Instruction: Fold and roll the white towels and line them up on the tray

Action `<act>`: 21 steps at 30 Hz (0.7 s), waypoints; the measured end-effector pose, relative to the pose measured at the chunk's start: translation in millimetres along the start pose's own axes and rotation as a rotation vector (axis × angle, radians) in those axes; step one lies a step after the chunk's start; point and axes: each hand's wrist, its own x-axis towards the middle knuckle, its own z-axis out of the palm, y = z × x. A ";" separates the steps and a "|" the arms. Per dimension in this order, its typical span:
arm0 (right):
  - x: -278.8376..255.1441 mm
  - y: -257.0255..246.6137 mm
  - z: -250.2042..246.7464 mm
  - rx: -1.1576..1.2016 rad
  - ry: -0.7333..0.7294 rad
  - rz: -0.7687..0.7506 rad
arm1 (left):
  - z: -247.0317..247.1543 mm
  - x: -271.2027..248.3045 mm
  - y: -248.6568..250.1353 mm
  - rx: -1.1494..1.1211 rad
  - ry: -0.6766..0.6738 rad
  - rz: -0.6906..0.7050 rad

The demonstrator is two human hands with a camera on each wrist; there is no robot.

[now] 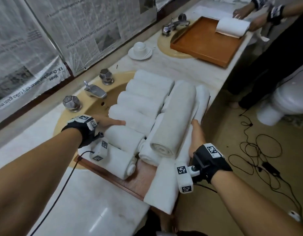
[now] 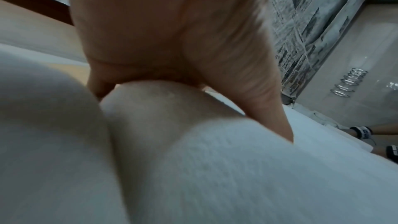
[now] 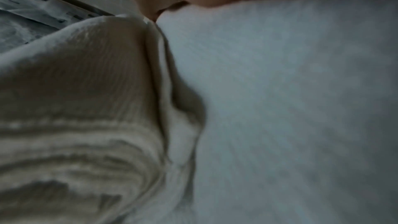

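Marble worktop [image 1: 89, 198] with two inset basins runs along a newspaper-covered wall. On it, the left hand [image 1: 106, 122] lies with straight fingers on the left row of rolled towels [image 1: 138, 106]; the right hand [image 1: 195, 138] presses flat-fingered along the right side of the big rolled towel [image 1: 174, 116], gripping nothing that I can see. All sit on the near tray [image 1: 123, 183] over the near basin. Left row: about six rolls, long axes running left-right. The big roll points near to far, atop further towels. Faucet [image 1: 94, 91] and knobs stand just left. Farther off: a cup on a saucer [image 1: 140, 50], a second tray [image 1: 205, 43], and another person's hands [image 1: 249, 19] on one roll.
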 end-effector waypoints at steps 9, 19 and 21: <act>-24.5 13.4 -68.9 -0.011 -0.130 -0.014 | 62.5 -45.6 -56.0 0.025 0.182 -0.061; -90.8 13.3 -67.9 -0.151 -0.338 -0.128 | 108.3 -143.6 -139.4 -0.214 0.350 -0.152; -101.9 18.9 -55.2 -0.196 -0.382 -0.123 | 114.9 -160.4 -162.8 -0.280 0.376 -0.182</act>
